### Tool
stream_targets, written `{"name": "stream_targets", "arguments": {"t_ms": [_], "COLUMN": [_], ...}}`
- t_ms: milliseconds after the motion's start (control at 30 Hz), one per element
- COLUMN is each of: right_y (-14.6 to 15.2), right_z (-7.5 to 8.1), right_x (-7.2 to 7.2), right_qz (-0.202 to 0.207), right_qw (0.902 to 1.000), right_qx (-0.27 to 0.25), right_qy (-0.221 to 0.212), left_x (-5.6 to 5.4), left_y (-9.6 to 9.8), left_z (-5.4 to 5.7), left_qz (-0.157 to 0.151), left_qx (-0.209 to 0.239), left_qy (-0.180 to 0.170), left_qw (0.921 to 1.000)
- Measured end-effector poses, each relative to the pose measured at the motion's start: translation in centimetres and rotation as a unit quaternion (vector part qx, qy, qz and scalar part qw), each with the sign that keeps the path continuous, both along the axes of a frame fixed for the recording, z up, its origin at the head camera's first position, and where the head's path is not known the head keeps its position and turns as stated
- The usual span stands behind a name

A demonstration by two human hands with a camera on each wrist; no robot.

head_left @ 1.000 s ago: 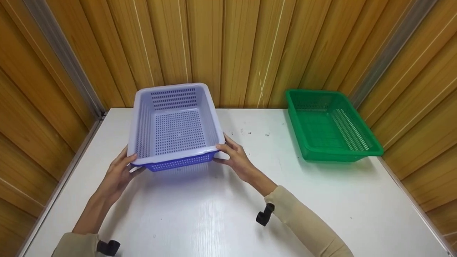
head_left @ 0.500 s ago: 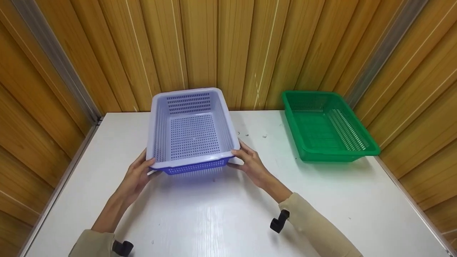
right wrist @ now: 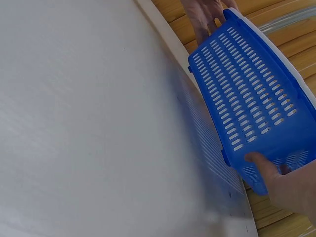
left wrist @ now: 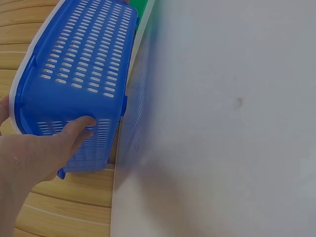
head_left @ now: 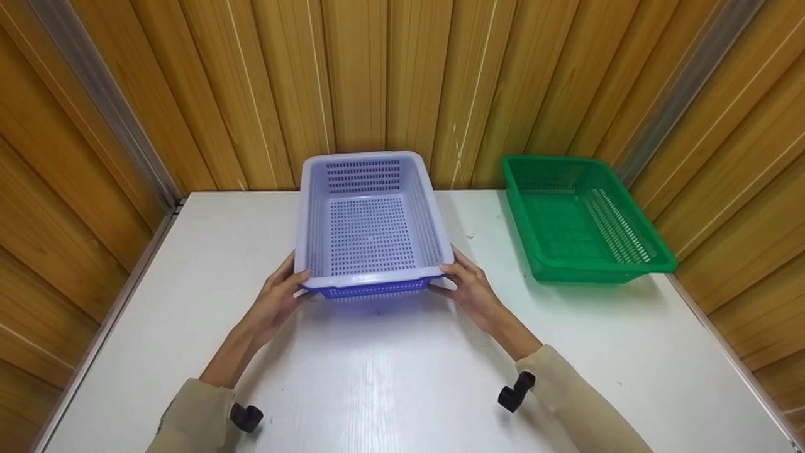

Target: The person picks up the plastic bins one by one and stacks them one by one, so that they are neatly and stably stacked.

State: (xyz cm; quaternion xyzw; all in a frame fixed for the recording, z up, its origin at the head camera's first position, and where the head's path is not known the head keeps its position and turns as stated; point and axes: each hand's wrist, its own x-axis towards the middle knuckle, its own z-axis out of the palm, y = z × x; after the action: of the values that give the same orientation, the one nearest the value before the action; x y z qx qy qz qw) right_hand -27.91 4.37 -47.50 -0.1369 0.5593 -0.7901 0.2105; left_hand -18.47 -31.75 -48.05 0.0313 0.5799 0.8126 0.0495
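Note:
Both hands hold a rectangular plastic basket (head_left: 371,239), pale lilac inside and blue outside, with rows of slots. My left hand (head_left: 280,296) grips its near left corner, thumb over the rim and fingers beneath. At the near right corner my right hand (head_left: 471,292) holds it the same way. Nothing lies in the basket. The left wrist view shows the blue slotted outer wall (left wrist: 84,54) with fingers (left wrist: 79,128) against the side. In the right wrist view the blue wall (right wrist: 247,94) is close to the table, with my right hand (right wrist: 289,185) at the corner.
A green slotted basket (head_left: 541,270) stands at the back right of the white table (head_left: 365,377). Wood-patterned panels (head_left: 358,75) rise behind and at both sides. Small dark marks dot the tabletop. A black wrist mount (head_left: 517,391) hangs from the right sleeve.
Both hands have carried the lilac and blue basket to the right, from the left part of the table toward the middle. The grip stays the same, and the green basket has stayed in place.

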Motion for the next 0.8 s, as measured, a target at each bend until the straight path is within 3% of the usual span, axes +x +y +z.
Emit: {"name": "stream_targets", "arguments": {"t_ms": [367, 500, 800], "right_y": [0.18, 0.36, 0.25], "right_z": [0.55, 0.63, 0.37], "right_x": [0.2, 0.18, -0.1], "right_qz": [-0.013, -0.006, 0.017], "right_qw": [0.9996, 0.9994, 0.9985], "right_qx": [-0.007, -0.015, -0.021], "right_qy": [-0.023, -0.029, -0.048], "left_x": [-0.06, -0.21, -0.17], "left_y": [0.15, 0.35, 0.14], "left_z": [0.12, 0.17, -0.44], "left_qz": [-0.008, 0.009, 0.014], "left_qx": [0.015, 0.017, 0.017], "left_qy": [0.0, -0.01, -0.008], "left_qw": [0.9999, 0.9998, 0.9997]}}
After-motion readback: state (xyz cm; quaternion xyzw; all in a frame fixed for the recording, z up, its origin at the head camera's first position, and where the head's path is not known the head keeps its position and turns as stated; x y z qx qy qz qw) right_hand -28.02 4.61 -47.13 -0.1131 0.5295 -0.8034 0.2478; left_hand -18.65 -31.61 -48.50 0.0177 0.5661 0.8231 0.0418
